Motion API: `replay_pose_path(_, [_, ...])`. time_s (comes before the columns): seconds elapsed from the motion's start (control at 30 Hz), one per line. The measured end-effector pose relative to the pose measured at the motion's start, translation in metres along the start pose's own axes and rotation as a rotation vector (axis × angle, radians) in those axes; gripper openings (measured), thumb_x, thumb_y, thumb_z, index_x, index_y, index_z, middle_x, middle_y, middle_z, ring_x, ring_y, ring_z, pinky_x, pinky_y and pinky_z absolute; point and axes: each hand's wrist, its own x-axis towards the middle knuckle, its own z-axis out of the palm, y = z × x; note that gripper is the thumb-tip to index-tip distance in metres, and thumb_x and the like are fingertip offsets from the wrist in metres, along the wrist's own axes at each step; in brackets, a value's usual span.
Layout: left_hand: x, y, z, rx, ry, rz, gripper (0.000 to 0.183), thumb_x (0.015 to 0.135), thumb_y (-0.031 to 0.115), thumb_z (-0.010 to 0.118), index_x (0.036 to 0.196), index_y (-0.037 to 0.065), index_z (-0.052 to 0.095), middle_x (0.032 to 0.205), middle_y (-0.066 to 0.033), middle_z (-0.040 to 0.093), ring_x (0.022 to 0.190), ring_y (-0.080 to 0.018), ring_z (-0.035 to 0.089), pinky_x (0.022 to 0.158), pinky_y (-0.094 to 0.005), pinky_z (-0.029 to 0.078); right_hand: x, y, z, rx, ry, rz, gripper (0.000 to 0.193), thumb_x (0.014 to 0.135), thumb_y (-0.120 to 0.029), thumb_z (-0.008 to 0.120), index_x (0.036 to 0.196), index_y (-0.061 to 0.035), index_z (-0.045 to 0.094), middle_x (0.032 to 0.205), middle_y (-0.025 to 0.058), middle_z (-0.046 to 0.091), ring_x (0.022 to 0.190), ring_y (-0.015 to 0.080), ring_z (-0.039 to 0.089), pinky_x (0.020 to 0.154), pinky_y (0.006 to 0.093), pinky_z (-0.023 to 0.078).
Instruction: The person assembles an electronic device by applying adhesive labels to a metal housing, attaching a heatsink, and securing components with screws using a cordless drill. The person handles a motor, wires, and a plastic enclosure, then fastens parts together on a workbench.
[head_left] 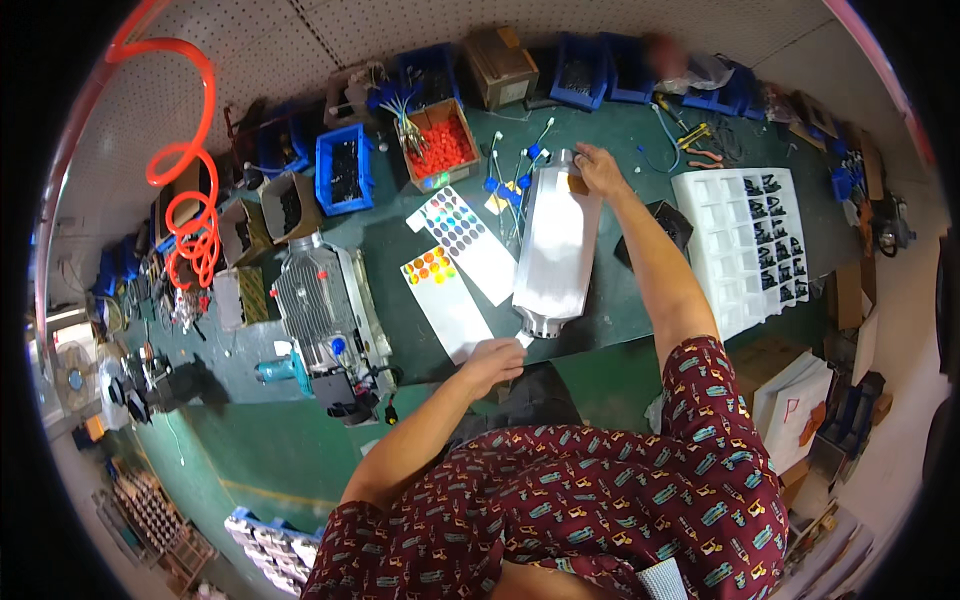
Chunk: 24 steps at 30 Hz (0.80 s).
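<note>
A silver metal housing with flat sides and narrowed ends [556, 245] lies lengthwise on the green workbench [420, 365]. My right hand [598, 172] grips its far end, fingers curled over the rim. Close to its near end, my left hand [492, 366] is closed, with a small white piece [524, 340] showing at the fingertips. Left of the housing are a white sheet with dark round stickers [480, 255] and another with orange and yellow round stickers [445, 305]. Blue connectors with thin wires [510, 190] lie beside its far end.
A ribbed metal unit [315, 300] stands left, near a teal power tool [285, 370]. To the right is a white foam tray [712, 255] holding black parts. Behind are a carton of red pieces [440, 145] and blue bins [344, 170]. A red coiled hose [190, 190] hangs left.
</note>
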Motion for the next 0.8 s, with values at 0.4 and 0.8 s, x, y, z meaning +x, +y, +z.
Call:
replay_pose_path(0.4, [0.064,-0.030,0.068,-0.506,0.240,0.080,0.024,0.088,0.018,0.077,0.098,0.005,0.060,0.099,-0.0065,0.061,0.090,-0.0176,0.063,0.083,-0.0340,0.058,0.021,0.038,-0.010,-0.050,-0.105,-0.024,0.036,0.094,-0.019,0.059,0.122,0.0009,0.070,0.115,0.0210,0.072,0.107,0.0314,0.069,0.095,0.0378,0.051])
replay_pose_path(0.8, [-0.130,-0.052,-0.018,-0.288,0.165,0.360,0.015,0.095,0.013,0.071,0.102,0.000,0.069,0.088,-0.0026,0.065,0.081,-0.0102,0.063,0.076,-0.0234,0.056,-0.093,-0.139,-0.075,0.318,-0.179,0.232,0.036,0.097,-0.013,0.056,0.127,0.0046,0.067,0.103,0.0080,0.072,0.087,0.0123,0.065,0.077,0.0248,0.051])
